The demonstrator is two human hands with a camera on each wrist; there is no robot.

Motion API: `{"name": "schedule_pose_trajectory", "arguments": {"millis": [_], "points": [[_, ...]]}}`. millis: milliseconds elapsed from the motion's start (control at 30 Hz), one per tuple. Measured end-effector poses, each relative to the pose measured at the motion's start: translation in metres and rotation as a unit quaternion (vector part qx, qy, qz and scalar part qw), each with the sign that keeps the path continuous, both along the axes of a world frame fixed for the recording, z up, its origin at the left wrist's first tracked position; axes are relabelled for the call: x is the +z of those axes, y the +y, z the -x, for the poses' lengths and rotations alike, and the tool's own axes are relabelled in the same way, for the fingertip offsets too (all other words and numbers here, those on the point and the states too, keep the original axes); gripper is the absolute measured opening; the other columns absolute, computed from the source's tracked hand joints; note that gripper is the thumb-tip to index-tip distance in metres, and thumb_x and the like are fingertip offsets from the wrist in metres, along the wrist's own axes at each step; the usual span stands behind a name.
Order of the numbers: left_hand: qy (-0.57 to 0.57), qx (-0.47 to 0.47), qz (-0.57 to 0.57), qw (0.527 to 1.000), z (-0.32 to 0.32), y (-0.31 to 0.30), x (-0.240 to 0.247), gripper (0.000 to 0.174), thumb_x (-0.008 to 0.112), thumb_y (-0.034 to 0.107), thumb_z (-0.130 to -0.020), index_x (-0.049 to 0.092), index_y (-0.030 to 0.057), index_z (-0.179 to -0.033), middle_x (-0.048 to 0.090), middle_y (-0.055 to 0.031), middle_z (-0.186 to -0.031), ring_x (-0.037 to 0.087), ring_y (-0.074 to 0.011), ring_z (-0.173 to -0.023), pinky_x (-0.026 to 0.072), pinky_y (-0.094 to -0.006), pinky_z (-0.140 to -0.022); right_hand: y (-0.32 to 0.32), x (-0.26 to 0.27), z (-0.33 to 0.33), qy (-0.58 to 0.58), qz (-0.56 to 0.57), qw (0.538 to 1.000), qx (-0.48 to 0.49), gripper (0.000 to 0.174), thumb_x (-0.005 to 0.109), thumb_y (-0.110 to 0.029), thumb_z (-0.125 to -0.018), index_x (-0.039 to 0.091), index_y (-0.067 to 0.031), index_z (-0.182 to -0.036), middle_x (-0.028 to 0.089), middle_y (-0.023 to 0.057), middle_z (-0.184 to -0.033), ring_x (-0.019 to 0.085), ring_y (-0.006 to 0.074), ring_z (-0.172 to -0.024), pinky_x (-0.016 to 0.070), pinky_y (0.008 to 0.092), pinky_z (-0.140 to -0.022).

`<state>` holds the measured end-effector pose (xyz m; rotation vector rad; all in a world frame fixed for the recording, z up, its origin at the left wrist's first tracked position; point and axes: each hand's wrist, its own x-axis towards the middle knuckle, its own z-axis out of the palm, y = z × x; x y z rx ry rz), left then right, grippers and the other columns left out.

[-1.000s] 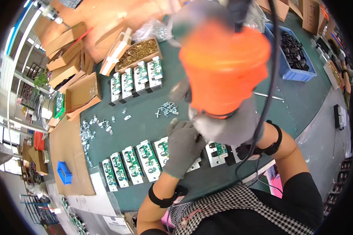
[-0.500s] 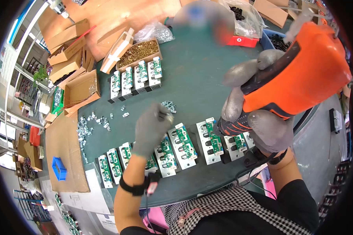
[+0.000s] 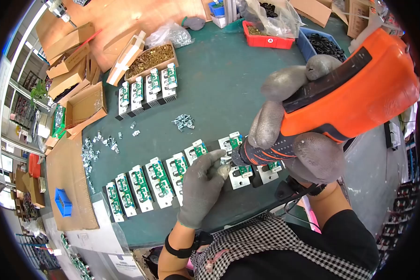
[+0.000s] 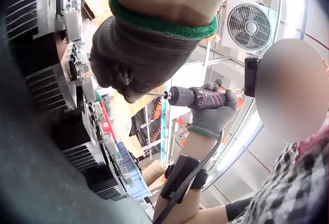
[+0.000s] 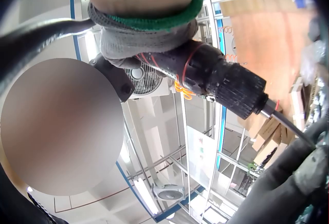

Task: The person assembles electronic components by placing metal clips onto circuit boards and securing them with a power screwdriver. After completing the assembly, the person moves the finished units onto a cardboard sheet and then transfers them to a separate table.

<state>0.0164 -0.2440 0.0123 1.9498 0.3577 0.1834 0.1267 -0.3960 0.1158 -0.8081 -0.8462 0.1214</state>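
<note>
An orange and black power driver is gripped in my gloved right hand, its chuck pointing left. My gloved left hand has its thumb and fingers together beside the chuck, over the row of green circuit boards on metal heatsinks. In the left wrist view the driver's bit reaches the fingertips of the left hand. The right wrist view shows the bit ending at the left fingers. Whatever lies between those fingertips is too hidden to tell.
Four more board assemblies stand behind, by a carton of brass-coloured parts. Small metal clips lie loose on the green table. A red bin and blue bin stand at the back right.
From above the boards by the clip pile, my left hand has moved right and nearer the driver. The driver was upright earlier, then tilted sideways; my right hand has kept hold of it.
</note>
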Motion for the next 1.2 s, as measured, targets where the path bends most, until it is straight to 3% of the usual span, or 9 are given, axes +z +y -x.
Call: {"name": "schedule_pose_trajectory", "arguments": {"millis": [300,600,700,900,1000,1200], "points": [[-0.001,0.004,0.013,1.0,0.001,-0.001,-0.002,0.032,0.071,0.008,-0.079,0.064,0.0024,-0.11,0.051,-0.005,-0.072,0.048,-0.0132,-0.062,0.0429,-0.0284,-0.059,0.0,-0.003,0.001,-0.004,0.008,1.0,-0.004,0.033,0.062,0.007,-0.075,0.055,-0.0009,-0.106,0.061,0.0145,-0.108,0.063,0.0159,-0.08,0.0525,0.0276,-0.065],[0.011,0.018,-0.074,0.997,0.004,-0.005,0.004,0.031,0.072,0.008,-0.079,0.065,0.0015,-0.108,0.052,-0.0055,-0.068,0.048,-0.0136,-0.058,0.043,-0.0285,-0.057,0.004,-0.004,0.006,-0.034,0.08,0.995,-0.048,0.021,0.062,0.006,-0.071,0.062,-0.0024,-0.09,0.064,0.0101,-0.099,0.062,0.015,-0.077,0.0513,0.026,-0.063],[-0.028,0.025,-0.054,0.998,0.004,-0.006,-0.01,0.032,0.072,0.008,-0.078,0.065,0.0011,-0.108,0.053,-0.0057,-0.069,0.048,-0.0134,-0.059,0.0437,-0.0285,-0.057,0.009,0.002,0.017,-0.013,0.115,0.989,-0.091,0.021,0.063,0.004,-0.071,0.062,-0.0031,-0.09,0.063,0.0092,-0.097,0.062,0.016,-0.08,0.0515,0.0267,-0.065],[0.008,-0.024,-0.082,0.996,0.008,-0.004,0.005,0.029,0.072,0.012,-0.08,0.065,0.0024,-0.106,0.061,-0.0087,-0.077,0.058,-0.022,-0.063,0.0476,-0.0325,-0.061,0.014,-0.005,0.015,-0.002,0.162,0.981,-0.109,0.024,0.066,0.0,-0.069,0.063,-0.0046,-0.092,0.065,0.0067,-0.094,0.063,0.0164,-0.08,0.052,0.0278,-0.067],[-0.03,-0.04,-0.272,0.961,0.007,0.0,0.007,0.028,0.072,0.015,-0.078,0.067,0.0071,-0.105,0.064,-0.0072,-0.086,0.06,-0.0258,-0.077,0.0475,-0.0358,-0.07,0.016,-0.011,0.013,-0.001,0.18,0.977,-0.113,0.026,0.068,-0.002,-0.068,0.063,-0.0054,-0.093,0.065,0.0055,-0.093,0.064,0.0166,-0.08,0.0523,0.0284,-0.068],[-0.079,-0.05,-0.348,0.933,-0.003,-0.007,-0.005,0.024,0.074,0.02,-0.072,0.071,0.0139,-0.095,0.062,-0.0004,-0.092,0.054,-0.023,-0.096,0.0368,-0.0411,-0.088,0.008,-0.015,0.013,0.037,0.234,0.965,-0.113,0.03,0.071,-0.007,-0.066,0.064,-0.0069,-0.095,0.067,0.0031,-0.09,0.065,0.0171,-0.079,0.0529,0.0295,-0.07]]}}
